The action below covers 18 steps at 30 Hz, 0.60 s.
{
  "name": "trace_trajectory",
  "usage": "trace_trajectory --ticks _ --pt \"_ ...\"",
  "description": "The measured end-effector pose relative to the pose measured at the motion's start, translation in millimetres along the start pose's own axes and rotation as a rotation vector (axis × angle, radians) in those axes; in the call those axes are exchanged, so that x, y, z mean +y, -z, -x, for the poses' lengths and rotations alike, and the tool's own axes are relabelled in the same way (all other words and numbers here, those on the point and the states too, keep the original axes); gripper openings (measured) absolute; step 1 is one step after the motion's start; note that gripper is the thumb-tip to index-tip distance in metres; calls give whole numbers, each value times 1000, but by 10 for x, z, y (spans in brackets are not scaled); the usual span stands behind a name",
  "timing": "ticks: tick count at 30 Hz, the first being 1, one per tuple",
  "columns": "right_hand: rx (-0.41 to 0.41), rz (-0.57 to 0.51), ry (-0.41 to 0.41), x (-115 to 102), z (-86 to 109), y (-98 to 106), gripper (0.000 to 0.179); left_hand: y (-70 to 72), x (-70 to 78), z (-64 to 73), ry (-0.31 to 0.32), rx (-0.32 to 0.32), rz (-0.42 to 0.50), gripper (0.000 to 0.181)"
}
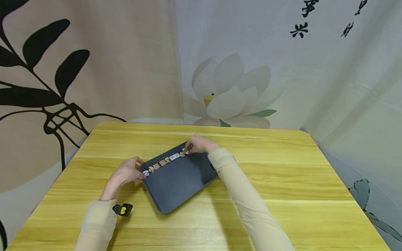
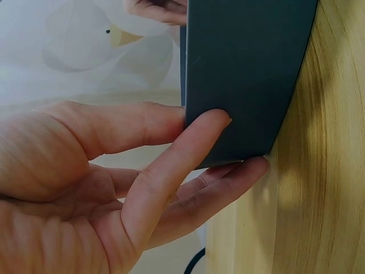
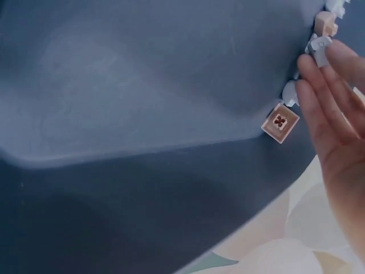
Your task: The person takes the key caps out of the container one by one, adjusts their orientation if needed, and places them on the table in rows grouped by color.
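Observation:
A dark grey tray (image 1: 179, 188) lies slantwise on the table, with a row of tan and white keycaps (image 1: 162, 162) along its far long side. My left hand (image 1: 127, 170) grips the tray's left corner, thumb and fingers about the outer wall (image 2: 245, 74) in the left wrist view. At the row's far right end, my right hand (image 1: 198, 143) pinches a whitish keycap (image 3: 320, 50) between thumb and fingertips. Beside those fingers are another white keycap (image 3: 290, 93) and a tan keycap (image 3: 280, 122), which lies upside down with its cross-shaped socket showing.
The wooden table (image 1: 298, 174) extends around the tray on every side. A curtain (image 1: 141, 62) printed with leaves and a lotus hangs behind the table's far edge. A black and yellow device (image 1: 123, 210) is strapped at the left wrist.

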State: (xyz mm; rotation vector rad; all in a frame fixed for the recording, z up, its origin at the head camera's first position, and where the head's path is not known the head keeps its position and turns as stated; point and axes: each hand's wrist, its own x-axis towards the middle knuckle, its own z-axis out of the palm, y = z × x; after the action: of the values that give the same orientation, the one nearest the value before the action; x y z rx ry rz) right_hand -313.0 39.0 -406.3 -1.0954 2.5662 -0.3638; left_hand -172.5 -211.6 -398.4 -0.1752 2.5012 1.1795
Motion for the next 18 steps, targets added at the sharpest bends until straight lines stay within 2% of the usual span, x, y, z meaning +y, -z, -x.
trace_trajectory --ticks 11,18 --pt "0 -347 -21 84 38 5 22 6 12 13 -2 -1 -15 54" --pt "53 -416 -8 129 89 42 27 16 -6 8 -6 -3 19 54"
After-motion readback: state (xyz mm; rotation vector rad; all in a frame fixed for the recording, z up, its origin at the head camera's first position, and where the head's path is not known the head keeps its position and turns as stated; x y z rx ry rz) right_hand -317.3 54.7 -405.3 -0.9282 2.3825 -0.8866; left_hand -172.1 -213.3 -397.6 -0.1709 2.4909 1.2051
